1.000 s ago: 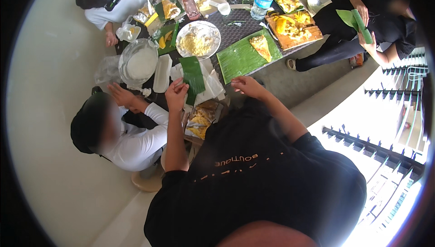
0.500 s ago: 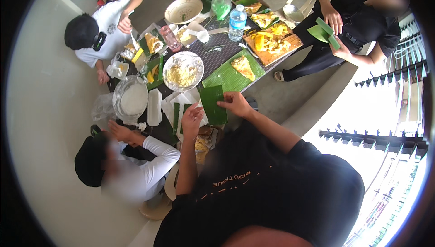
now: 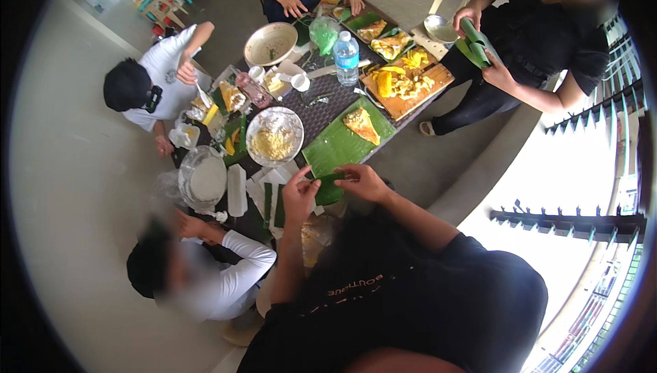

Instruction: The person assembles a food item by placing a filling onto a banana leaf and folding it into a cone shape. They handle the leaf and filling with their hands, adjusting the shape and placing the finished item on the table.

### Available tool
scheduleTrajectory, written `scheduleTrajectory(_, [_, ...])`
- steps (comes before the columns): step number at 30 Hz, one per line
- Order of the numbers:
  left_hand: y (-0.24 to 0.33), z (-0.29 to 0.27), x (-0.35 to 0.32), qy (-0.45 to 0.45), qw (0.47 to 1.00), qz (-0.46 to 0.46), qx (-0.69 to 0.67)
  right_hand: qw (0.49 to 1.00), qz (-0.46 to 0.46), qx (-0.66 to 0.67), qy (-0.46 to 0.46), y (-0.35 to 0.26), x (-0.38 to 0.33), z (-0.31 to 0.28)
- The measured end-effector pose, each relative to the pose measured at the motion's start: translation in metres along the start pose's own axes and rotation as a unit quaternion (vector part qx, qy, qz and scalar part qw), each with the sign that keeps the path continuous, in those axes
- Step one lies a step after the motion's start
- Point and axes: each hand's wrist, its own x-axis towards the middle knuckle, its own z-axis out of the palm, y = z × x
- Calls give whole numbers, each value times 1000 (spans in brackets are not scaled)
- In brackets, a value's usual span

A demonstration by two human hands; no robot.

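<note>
A cut piece of green banana leaf [image 3: 330,192] hangs between my two hands, over the near edge of the table. My left hand [image 3: 300,196] pinches its left upper corner, with the index finger raised. At the other corner, my right hand [image 3: 364,183] grips the leaf between thumb and fingers. Just beyond them a larger banana leaf [image 3: 328,146] lies flat, bearing a folded, filled yellow wrap [image 3: 361,126]. To the left stands a white bowl [image 3: 276,110] of pale yellow crumbly food. Leaf strips [image 3: 268,203] lie on white paper beside my left hand.
A clear bowl of white batter [image 3: 207,180] and a white foam tray [image 3: 237,190] sit left. Farther off are a water bottle [image 3: 346,59], a wooden board [image 3: 410,103] with yellow fruit pieces, and a large bowl [image 3: 271,44]. Co-workers surround the table; one holds a folded leaf [image 3: 478,43].
My left hand has come to the leaf and now grips it too. The leaf, held upright by my right hand before, now tilts and shows less of its face.
</note>
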Motion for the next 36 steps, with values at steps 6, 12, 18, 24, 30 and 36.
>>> scheduleTrajectory(6, [21,37,10,-6,999,9,48,996,0,-86,-26,-5,14,-46])
scheduleTrajectory(12, [33,81,28,-27,996,43,75,996,-4,-85,-31,-7,15,-92])
scheduleTrajectory(18, [42,132,49,-101,967,107,210,994,-8,-110,-23,-3,13,-147])
scheduleTrajectory(24, [58,170,57,-88,960,130,231,993,-28,-102,-44,1,21,-189])
scheduleTrajectory(30, [43,174,40,-19,969,95,227,983,-54,-137,-108,15,36,-192])
scheduleTrajectory(36, [39,166,6,55,971,-14,231,962,-104,-162,-195,19,44,-173])
